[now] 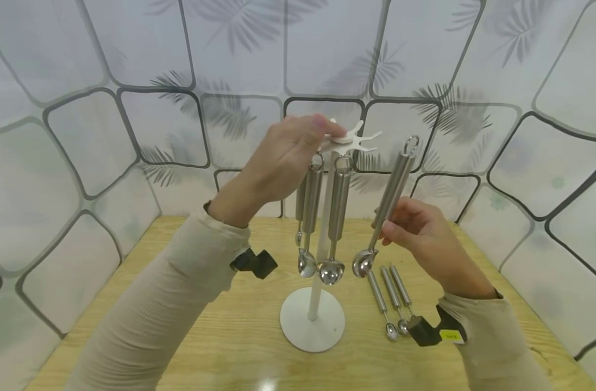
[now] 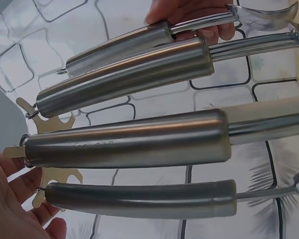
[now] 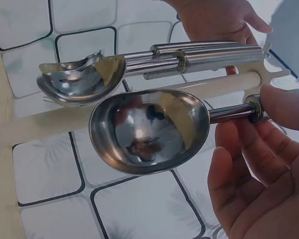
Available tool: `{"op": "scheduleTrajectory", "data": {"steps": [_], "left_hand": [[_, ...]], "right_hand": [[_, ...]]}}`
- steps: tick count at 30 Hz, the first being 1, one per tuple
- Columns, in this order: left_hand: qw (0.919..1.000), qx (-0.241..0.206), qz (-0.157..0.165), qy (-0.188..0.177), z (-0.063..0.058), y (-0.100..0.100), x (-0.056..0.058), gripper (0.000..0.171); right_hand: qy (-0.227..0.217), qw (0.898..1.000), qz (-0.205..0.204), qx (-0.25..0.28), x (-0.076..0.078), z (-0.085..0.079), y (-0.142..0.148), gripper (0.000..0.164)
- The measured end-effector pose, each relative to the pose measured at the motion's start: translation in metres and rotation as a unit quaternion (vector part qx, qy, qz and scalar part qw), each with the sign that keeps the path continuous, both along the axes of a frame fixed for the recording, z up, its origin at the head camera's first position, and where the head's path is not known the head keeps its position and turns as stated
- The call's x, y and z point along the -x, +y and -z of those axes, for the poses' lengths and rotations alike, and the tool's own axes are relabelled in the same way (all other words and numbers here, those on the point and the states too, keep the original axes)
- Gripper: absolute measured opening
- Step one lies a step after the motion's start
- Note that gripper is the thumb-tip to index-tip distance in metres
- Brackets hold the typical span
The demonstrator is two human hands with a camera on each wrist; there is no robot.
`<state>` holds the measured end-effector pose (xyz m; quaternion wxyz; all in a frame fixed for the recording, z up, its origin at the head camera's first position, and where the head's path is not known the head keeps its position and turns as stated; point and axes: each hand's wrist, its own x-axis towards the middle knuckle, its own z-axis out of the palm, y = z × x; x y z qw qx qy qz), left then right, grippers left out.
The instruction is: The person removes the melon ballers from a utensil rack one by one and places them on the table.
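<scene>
A white hook stand with a round base stands upright on the table. My left hand grips its top hub, fingers over the prongs. From the hooks hang two steel ice cream scoops and a thinner-handled tool, partly hidden behind them. To the right of the stand, my right hand pinches another ice cream scoop low on its handle, near the neck. This scoop tilts with its ring upward and its bowl down, apart from the hooks.
Three slimmer steel tools with small bowls lie side by side on the wooden table, right of the base. Bare prongs reach out from the stand's right side. A patterned curtain encloses the table at the back and sides.
</scene>
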<state>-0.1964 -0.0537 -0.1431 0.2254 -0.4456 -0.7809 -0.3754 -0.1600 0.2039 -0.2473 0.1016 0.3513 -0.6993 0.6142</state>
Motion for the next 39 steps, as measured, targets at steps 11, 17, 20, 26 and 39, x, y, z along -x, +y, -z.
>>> {"op": "scheduleTrajectory", "data": {"steps": [11,17,20,26,39], "left_hand": [[0.9999,-0.014,-0.008,-0.006,0.001,0.0,0.0,0.045],[0.9998,-0.007,-0.02,-0.004,0.002,0.0,0.0,0.042],[0.9998,-0.002,-0.021,-0.002,0.002,0.0,0.001,0.043],[0.9996,-0.009,-0.022,-0.013,0.002,-0.001,0.001,0.041],[0.9995,-0.017,-0.022,-0.016,0.003,-0.002,0.0,0.039]], "right_hand": [[-0.03,0.999,0.036,-0.025,0.007,0.018,0.019,0.011],[-0.056,0.995,0.064,-0.049,0.016,0.031,0.031,0.009],[-0.069,0.994,0.071,-0.053,0.021,0.038,0.038,0.009],[-0.112,0.985,0.095,-0.087,0.032,0.057,0.054,0.01],[-0.206,0.967,0.127,-0.082,0.045,0.092,0.083,0.019]]}}
